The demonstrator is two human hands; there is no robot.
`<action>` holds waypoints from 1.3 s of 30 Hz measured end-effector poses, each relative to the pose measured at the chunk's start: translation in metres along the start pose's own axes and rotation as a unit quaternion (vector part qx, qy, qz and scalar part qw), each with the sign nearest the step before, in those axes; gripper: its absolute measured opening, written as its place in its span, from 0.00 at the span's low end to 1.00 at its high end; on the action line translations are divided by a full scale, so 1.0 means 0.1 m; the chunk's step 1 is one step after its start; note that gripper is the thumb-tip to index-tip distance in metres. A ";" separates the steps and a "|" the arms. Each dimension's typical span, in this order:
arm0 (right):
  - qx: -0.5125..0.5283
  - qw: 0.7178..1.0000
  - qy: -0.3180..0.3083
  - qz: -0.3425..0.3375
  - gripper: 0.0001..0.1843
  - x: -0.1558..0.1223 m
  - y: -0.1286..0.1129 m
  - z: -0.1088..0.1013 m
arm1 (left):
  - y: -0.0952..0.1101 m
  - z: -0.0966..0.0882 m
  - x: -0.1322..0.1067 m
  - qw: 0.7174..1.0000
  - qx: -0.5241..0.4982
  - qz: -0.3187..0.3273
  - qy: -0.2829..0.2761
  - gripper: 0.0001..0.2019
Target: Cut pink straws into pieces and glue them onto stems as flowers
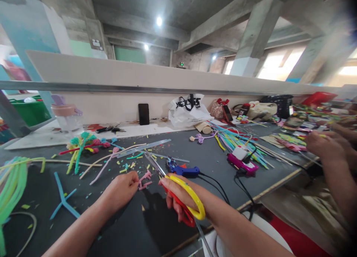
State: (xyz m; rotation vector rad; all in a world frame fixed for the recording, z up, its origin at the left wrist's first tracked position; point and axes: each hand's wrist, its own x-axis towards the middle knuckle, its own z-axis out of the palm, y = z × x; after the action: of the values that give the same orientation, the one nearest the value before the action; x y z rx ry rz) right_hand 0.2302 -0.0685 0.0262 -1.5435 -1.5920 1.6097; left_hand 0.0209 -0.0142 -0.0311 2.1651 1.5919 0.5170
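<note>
My right hand grips a pair of scissors with one yellow and one red handle. Their metal blades point up and to the left, slightly apart. Beside them my left hand is closed above the dark table, its fingers curled in. Small pink fuzzy pieces show right at its fingertips; what the fingers pinch is hidden. Just behind the scissors lies a blue glue gun with a black cord. A blue forked stem rests left of my left hand.
Cut scraps litter the table. Clear glue sticks, coloured fuzzy stems and a magenta power strip lie around. Behind stand a cup, a phone and a white bag. Another person's hands are at right.
</note>
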 end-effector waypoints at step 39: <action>-0.060 0.996 -0.063 0.009 0.27 -0.07 0.00 0.05 | 0.00 -0.27 -0.02 0.934 -0.352 -0.063 -0.003 0.15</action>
State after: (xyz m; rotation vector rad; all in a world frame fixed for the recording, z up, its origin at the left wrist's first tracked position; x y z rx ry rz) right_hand 0.2285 -0.0768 0.0282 -1.5473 -1.7767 1.6790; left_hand 0.0061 -0.0133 -0.0080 1.5095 1.2605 0.8771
